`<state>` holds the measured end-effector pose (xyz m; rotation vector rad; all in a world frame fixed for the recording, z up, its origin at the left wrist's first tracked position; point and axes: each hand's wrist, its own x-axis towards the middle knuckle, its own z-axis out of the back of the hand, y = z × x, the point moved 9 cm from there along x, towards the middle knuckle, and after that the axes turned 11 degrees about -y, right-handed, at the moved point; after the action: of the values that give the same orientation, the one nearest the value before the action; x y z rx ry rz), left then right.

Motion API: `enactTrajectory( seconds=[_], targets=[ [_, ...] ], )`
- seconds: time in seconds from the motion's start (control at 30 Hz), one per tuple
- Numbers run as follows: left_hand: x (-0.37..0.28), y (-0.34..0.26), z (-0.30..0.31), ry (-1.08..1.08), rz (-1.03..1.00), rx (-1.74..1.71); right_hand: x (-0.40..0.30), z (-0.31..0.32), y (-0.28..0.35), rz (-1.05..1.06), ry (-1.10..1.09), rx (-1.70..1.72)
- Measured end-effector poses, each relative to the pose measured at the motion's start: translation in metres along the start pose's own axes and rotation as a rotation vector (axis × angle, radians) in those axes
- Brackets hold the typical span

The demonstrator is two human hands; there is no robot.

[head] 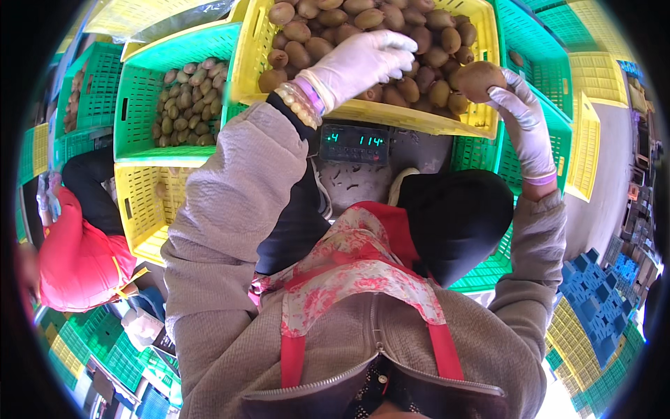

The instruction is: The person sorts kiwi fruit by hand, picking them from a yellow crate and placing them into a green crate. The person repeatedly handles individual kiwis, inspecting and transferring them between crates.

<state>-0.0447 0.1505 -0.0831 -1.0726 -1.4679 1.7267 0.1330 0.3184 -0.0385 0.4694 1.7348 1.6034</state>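
Note:
Before me a yellow plastic crate (408,116) holds a heap of brown kiwifruit (368,19). My left hand (361,65), in a thin white glove with a beaded bracelet at the wrist, reaches over the heap with its fingers spread. No fruit shows in it, though its palm side is hidden. At the crate's right edge my right hand (525,118), gloved too, grips one large kiwifruit (481,82) between thumb and fingers, raised above the rim. Beneath the crate's near side sits a digital scale display (354,145) with lit green digits.
To the left stand a green crate (172,152) with smaller kiwifruit (189,99) and a yellow crate (144,209) with few fruits visible. Green crates (539,139) flank my right side. A person in red (84,256) sits far left. Blue plastic pallets (596,304) lie at lower right.

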Motion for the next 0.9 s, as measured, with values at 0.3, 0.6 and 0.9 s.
enactTrajectory(
  seconds=[0.3,0.6,0.9],
  targets=[
    [-0.012,-0.001,-0.052,0.098,0.018,-0.121,-0.016,-0.039,0.014,0.085,0.068,0.059],
    [-0.018,-0.014,-0.047,0.048,0.000,-0.048,-0.014,-0.022,0.011,0.174,0.026,-0.176],
    [-0.007,-0.014,0.003,-0.072,-0.007,0.033,-0.033,0.135,-0.024,0.165,-0.428,-0.086]
  ],
)
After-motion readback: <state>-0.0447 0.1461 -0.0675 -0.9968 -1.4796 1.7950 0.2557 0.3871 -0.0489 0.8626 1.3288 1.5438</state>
